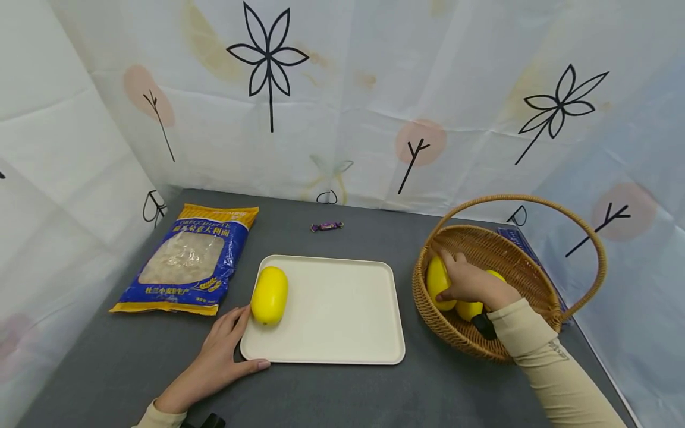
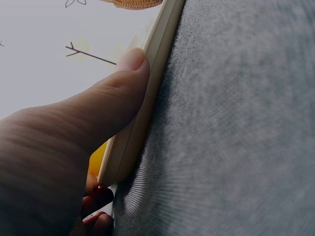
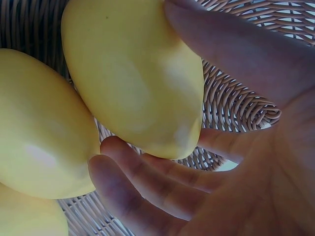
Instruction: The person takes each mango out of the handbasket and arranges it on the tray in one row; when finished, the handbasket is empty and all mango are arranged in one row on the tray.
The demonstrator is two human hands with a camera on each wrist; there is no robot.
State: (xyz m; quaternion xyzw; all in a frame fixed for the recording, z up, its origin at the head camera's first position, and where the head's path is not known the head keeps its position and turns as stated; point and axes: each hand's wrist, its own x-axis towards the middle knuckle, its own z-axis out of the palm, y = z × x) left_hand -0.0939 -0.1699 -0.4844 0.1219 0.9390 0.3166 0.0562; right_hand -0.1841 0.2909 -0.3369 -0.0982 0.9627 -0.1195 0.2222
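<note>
A yellow mango [image 1: 269, 295] lies on the left side of the cream tray [image 1: 345, 309]. At the tray's near-left corner, my left hand [image 1: 219, 351] rests with its thumb along the front rim and its fingers at the left edge. My right hand [image 1: 473, 282] reaches into the wicker basket [image 1: 505, 249]. There its thumb and fingers hold another mango [image 3: 133, 78] between them, the thumb at the upper end and fingertips round the lower side. More yellow fruit [image 3: 42, 128] lies beside that one in the basket, partly covered by the hand in the head view.
A blue and yellow pasta bag [image 1: 187, 258] lies left of the tray. Behind the tray is a small purple wrapped candy [image 1: 327, 226]. The basket's tall handle [image 1: 535, 199] arches up at the right. A dark blue package [image 1: 516, 238] shows partly behind the basket. Printed cloth surrounds the grey table.
</note>
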